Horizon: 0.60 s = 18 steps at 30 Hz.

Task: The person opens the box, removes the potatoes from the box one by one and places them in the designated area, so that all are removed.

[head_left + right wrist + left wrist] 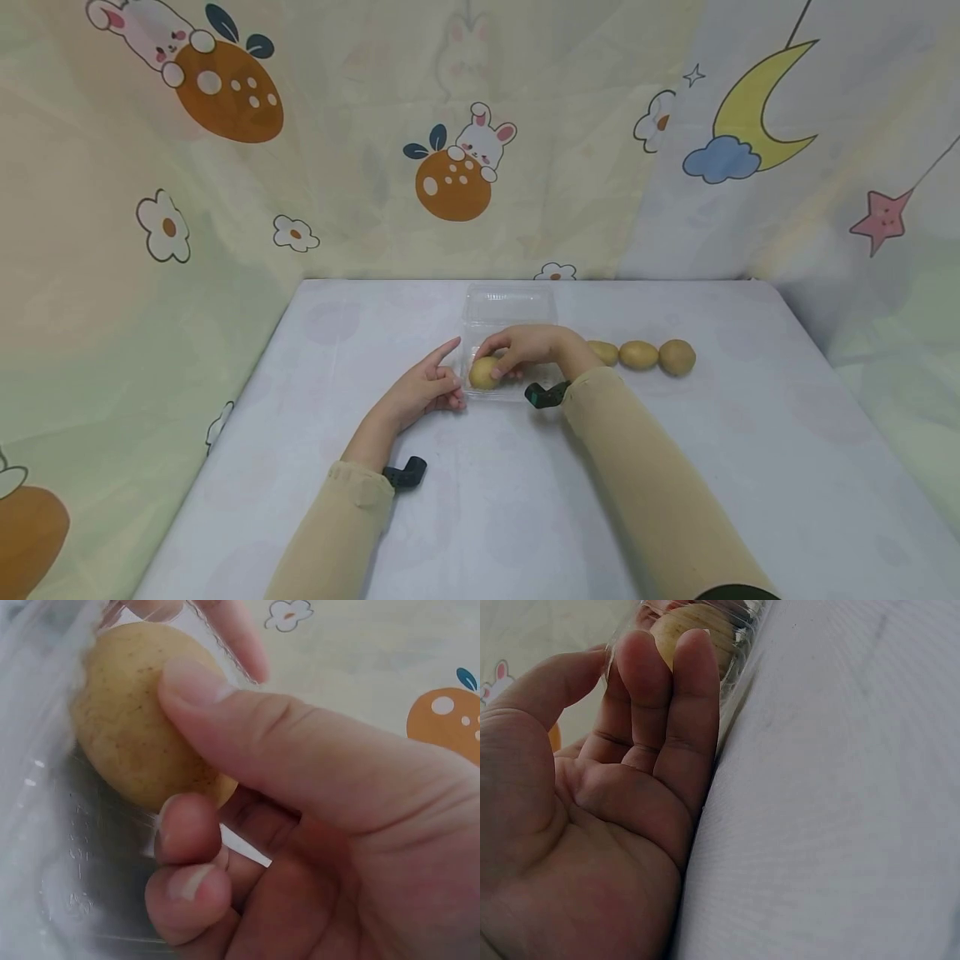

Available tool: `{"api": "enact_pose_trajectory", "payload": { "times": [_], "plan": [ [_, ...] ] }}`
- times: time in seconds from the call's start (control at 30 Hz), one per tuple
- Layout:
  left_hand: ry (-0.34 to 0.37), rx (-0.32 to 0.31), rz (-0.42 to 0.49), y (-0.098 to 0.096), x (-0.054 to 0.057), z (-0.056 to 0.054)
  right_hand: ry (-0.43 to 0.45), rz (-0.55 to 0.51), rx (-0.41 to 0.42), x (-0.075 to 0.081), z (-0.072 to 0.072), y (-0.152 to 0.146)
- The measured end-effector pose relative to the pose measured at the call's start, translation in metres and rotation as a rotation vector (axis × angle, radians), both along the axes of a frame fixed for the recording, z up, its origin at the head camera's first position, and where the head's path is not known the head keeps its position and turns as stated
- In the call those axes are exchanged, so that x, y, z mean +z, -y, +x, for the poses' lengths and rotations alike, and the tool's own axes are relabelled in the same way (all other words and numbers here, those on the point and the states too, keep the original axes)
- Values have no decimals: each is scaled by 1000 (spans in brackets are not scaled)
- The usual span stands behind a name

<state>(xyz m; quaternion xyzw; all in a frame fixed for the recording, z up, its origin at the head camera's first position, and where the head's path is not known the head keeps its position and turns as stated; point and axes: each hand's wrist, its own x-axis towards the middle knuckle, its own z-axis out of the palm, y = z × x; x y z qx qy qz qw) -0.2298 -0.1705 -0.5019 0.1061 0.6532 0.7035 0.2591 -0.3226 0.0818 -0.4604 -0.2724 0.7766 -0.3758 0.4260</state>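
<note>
My right hand (pixel 525 346) pinches a round yellow potato (pixel 483 373) between thumb and fingers, inside the left part of a clear plastic clamshell box (pixel 510 307). The right wrist view shows the thumb across the speckled skin of this potato (pixel 124 720), close to the plastic wall. At the box's left side is my left hand (pixel 420 387), its index finger stretched out and the other fingers loosely bent. In the left wrist view, the fingertips of the left hand (pixel 622 795) are against or very near the box's edge; contact is hard to tell.
Right of the box lie more potatoes in a row: one partly behind my right wrist, an oval one (pixel 638 356) and a rounder one (pixel 677 357). The box lid stands open toward the back. A white cloth covers the table (pixel 480 517); a printed curtain (pixel 360 167) hangs behind.
</note>
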Motion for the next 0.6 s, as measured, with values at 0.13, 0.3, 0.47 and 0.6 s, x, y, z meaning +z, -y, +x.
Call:
{"api": "enact_pose_trajectory", "payload": {
  "times": [0.13,0.3,0.47,0.6],
  "plan": [
    [-3,-3,-7,0,0,0,-17,-23,4,5,0,-2],
    [0,7,-17,0,0,-1,-45,-28,-7,15,2,-5],
    [12,20,-22,0,-1,-2,-86,-36,-11,26,2,-11],
    [16,14,-13,0,-1,-2,-124,-55,-16,33,3,-20]
  ]
}}
